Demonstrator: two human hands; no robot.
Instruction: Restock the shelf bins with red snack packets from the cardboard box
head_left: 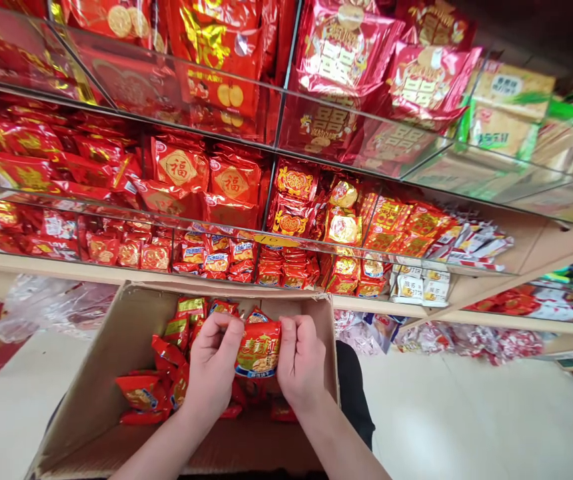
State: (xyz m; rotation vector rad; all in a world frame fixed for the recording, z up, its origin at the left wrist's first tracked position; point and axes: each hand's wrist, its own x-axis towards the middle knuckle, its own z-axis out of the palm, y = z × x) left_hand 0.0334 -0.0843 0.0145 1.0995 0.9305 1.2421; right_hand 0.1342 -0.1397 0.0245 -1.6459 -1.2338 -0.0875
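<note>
A small red snack packet (259, 350) with a food picture and a blue strip along its bottom is stretched between my two hands. My left hand (214, 367) pinches its left edge between thumb and fingers. On the opposite edge, my right hand (300, 360) pinches it the same way. Both hands are above an open cardboard box (86, 373). Inside the box lie several loose red packets (142, 392), mostly on the left side, some hidden behind my hands and forearms.
Ahead stand shelves with clear dividers, filled with red packets (179, 167), pink packets (344, 50) and green-edged packets (509, 113). A yellow label (271, 240) marks a lower shelf front. Plastic bags (56, 307) lie left of the box. Pale floor (466, 407) extends at right.
</note>
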